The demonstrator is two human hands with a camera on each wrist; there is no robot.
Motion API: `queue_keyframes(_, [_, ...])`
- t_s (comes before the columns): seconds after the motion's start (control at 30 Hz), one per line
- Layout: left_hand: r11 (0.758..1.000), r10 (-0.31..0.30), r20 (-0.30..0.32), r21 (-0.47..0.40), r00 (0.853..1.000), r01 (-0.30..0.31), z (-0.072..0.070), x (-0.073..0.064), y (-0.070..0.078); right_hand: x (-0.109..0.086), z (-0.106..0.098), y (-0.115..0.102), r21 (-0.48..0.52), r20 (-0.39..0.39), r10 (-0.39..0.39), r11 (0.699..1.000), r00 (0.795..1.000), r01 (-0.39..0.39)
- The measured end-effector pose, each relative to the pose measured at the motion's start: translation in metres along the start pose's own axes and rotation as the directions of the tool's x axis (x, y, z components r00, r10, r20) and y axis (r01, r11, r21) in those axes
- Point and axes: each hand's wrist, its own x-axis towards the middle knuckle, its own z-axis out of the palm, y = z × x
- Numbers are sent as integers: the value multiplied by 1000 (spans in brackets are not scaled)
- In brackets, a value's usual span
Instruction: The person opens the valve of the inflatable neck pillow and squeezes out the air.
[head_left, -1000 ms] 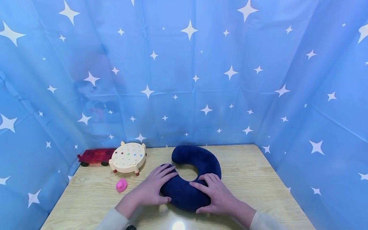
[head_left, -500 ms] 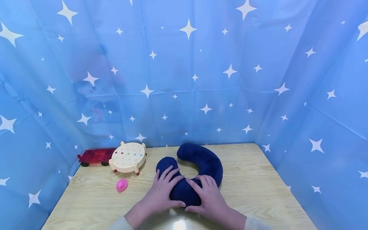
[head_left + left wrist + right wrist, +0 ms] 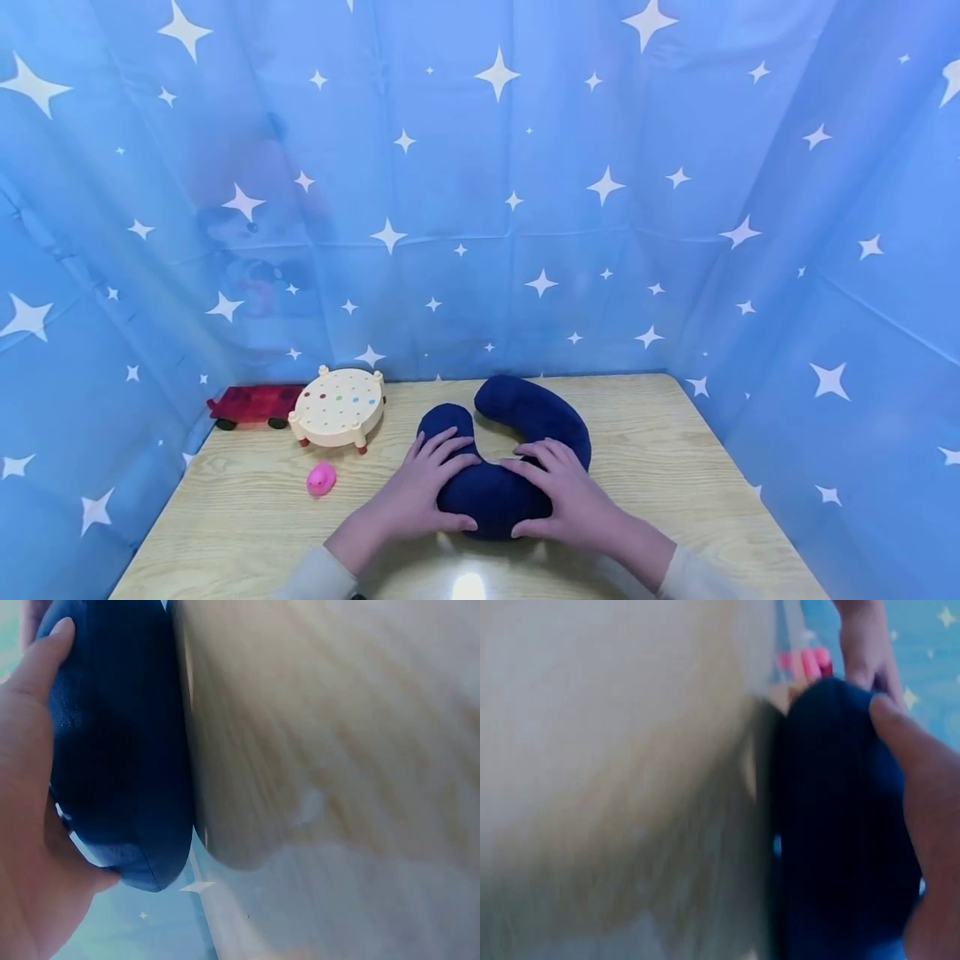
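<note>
A navy plush U-shaped neck pillow (image 3: 495,504) lies on the wooden table, its gap facing the back and slightly left. My left hand (image 3: 420,492) holds the front-left of its curve, fingers over the top and thumb against the near side. On the right part of the curve, my right hand (image 3: 573,504) grips in the same way. The left wrist view has the pillow (image 3: 120,735) low against the tabletop with my thumb along its side. In the blurred right wrist view, the pillow (image 3: 840,810) stands between my right thumb and the table.
Left of the pillow sits a small pink rubber toy (image 3: 321,478). Behind it are a round cream pegboard (image 3: 339,407) with short legs and coloured dots, and a red wheeled toy cart (image 3: 255,404). A blue star-patterned curtain (image 3: 480,192) encloses the table (image 3: 675,467).
The pillow has turned clockwise, its gap swinging from the left toward the back. My left hand has slid from its left end to the front curve; both hands have shifted their grip.
</note>
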Motion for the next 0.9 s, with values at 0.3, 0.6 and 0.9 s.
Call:
queue_keyframes(0.3, [1000,29,71,-9,997,-29,-5,8,-17,-5,-7,43,89,-13,-105,990,994,106])
queue_keyframes(0.6, [998,66,64,-28,996,-64,-9,4,-18,-8,9,37,38,-98,-69,997,993,73])
queue_keyframes(0.9, [996,78,23,45,997,-79,-8,14,10,-6,20,5,-51,-167,60,996,984,-70])
